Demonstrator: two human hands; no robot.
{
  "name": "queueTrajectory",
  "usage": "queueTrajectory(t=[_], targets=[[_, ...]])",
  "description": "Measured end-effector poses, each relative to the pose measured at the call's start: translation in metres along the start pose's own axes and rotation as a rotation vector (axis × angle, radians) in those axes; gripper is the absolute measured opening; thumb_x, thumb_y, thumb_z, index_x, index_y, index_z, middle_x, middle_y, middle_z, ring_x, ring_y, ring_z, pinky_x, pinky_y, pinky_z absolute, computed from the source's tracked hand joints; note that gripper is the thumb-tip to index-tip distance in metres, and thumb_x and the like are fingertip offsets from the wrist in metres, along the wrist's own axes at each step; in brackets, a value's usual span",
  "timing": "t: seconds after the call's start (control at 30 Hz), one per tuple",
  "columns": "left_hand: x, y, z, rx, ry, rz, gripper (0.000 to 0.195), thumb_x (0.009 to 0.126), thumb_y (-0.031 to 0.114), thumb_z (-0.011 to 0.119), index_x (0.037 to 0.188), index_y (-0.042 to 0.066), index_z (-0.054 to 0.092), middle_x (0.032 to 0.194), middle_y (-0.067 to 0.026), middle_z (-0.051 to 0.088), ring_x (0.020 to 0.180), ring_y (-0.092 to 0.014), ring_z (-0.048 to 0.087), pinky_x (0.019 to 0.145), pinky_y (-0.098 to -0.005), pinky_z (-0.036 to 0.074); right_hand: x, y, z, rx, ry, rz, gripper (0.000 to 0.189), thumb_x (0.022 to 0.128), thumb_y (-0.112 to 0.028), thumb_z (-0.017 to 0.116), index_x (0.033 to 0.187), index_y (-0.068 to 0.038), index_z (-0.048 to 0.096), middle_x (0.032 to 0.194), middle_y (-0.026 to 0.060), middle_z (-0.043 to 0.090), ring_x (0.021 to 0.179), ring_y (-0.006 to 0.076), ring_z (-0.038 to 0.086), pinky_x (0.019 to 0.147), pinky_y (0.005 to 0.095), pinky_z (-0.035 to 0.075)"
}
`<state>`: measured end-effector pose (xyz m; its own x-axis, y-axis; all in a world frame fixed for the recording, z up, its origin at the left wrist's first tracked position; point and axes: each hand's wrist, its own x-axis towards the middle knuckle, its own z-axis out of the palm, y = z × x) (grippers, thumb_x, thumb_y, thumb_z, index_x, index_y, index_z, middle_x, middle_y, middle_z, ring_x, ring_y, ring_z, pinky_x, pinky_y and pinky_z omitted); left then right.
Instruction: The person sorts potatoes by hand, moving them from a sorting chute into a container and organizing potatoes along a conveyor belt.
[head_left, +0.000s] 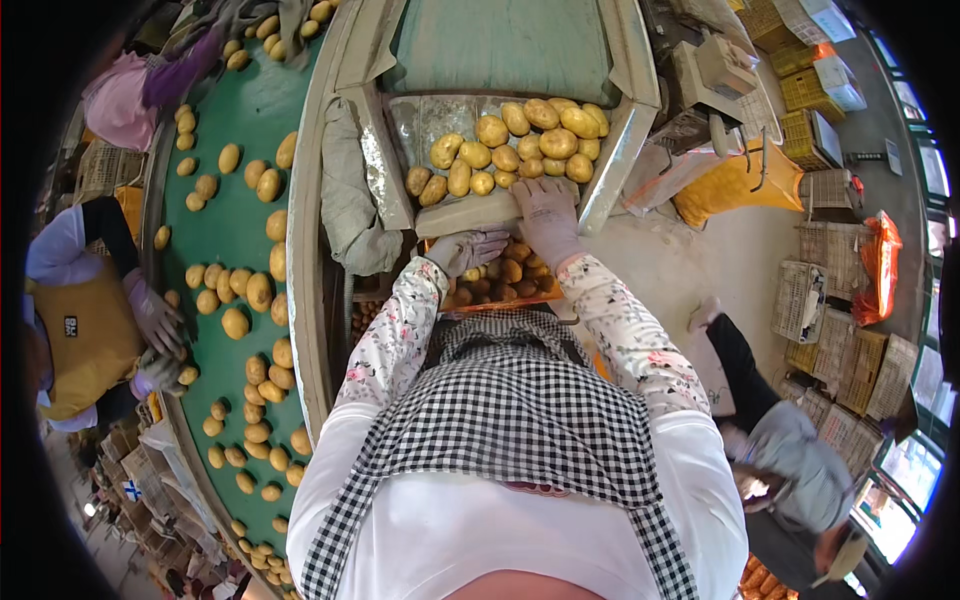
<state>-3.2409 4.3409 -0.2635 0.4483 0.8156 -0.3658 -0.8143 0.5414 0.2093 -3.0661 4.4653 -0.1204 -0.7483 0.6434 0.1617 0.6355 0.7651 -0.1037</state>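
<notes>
Both of my hands wear pale work gloves. My right hand (546, 217) lies over the padded bar (469, 215) at the lip of a metal chute (424, 120), its fingertips close to the potatoes (529, 146) heaped behind the bar. Just below the bar, my left hand (466, 250) is stretched out flat with its fingers pointing right and no potato visible in it. Beneath the hands, more potatoes (510, 271) fill an orange-edged bag or container (495, 305), partly hidden by my hands and forearms.
Left of me runs a green conveyor belt (240, 352) carrying scattered potatoes, with co-workers (90, 300) along its far side. A grey cloth wrap (352, 195) covers the chute's left post. At right are a filled orange sack (742, 184), stacked crates (832, 360) and a walking person (795, 457).
</notes>
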Motion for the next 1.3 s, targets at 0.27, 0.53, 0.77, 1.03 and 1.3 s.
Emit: queueTrajectory(t=[0.27, 0.53, 0.77, 1.03, 1.3], targets=[[0.023, 0.02, 0.011, 0.058, -0.095, -0.019, 0.05, 0.104, 0.013, 0.054, 0.148, -0.006, 0.041, 0.149, -0.0228, 0.052, 0.134, -0.034, 0.055, 0.117, -0.0472, 0.043, 0.062, 0.01, -0.02, 0.49, -0.154, 0.091, 0.025, 0.09, -0.028, 0.067, 0.112, -0.016, 0.067, 0.105, 0.0086, 0.073, 0.105, 0.032, 0.07, 0.089, 0.0455, 0.053], [0.025, 0.039, -0.006, 0.06, -0.174, -0.08, 0.053, 0.105, 0.014, 0.054, 0.151, -0.005, 0.038, 0.151, -0.0218, 0.05, 0.137, -0.033, 0.053, 0.118, -0.0465, 0.041, 0.137, -0.044, 0.061, 0.075, -0.399, 0.279, 0.026, 0.091, -0.024, 0.062, 0.108, -0.005, 0.065, 0.098, 0.0161, 0.074, 0.09, 0.0358, 0.073, 0.073, 0.0494, 0.057], [0.027, 0.043, -0.01, 0.086, -0.218, -0.119, 0.054, 0.105, 0.015, 0.053, 0.153, -0.004, 0.035, 0.153, -0.021, 0.048, 0.139, -0.032, 0.051, 0.119, -0.0459, 0.04, 0.161, -0.059, 0.003, 0.934, -0.231, 0.458, 0.057, 0.088, -0.031, 0.076, 0.135, -0.004, 0.058, 0.112, 0.0197, 0.073, 0.103, 0.03, 0.071, 0.089, 0.04, 0.056], [0.04, 0.044, -0.004, 0.13, -0.258, -0.181, 0.057, 0.106, 0.016, 0.053, 0.155, -0.003, 0.032, 0.155, -0.02, 0.045, 0.141, -0.031, 0.049, 0.121, -0.0451, 0.038, 0.088, -0.067, -0.023, 0.603, -0.062, -0.1, 0.063, 0.078, -0.029, 0.081, 0.135, -0.012, 0.06, 0.117, 0.0106, 0.066, 0.102, 0.0329, 0.064, 0.087, 0.0424, 0.053], [0.056, 0.045, -0.012, 0.147, -0.321, -0.222, 0.059, 0.107, 0.017, 0.052, 0.157, -0.001, 0.028, 0.158, -0.0191, 0.043, 0.143, -0.03, 0.047, 0.122, -0.0444, 0.036, 0.045, -0.008, 0.021, 0.193, -0.281, -0.011, 0.036, 0.082, -0.023, 0.072, 0.117, -0.021, 0.07, 0.105, 0.002, 0.068, 0.098, 0.023, 0.064, 0.089, 0.0406, 0.05]])
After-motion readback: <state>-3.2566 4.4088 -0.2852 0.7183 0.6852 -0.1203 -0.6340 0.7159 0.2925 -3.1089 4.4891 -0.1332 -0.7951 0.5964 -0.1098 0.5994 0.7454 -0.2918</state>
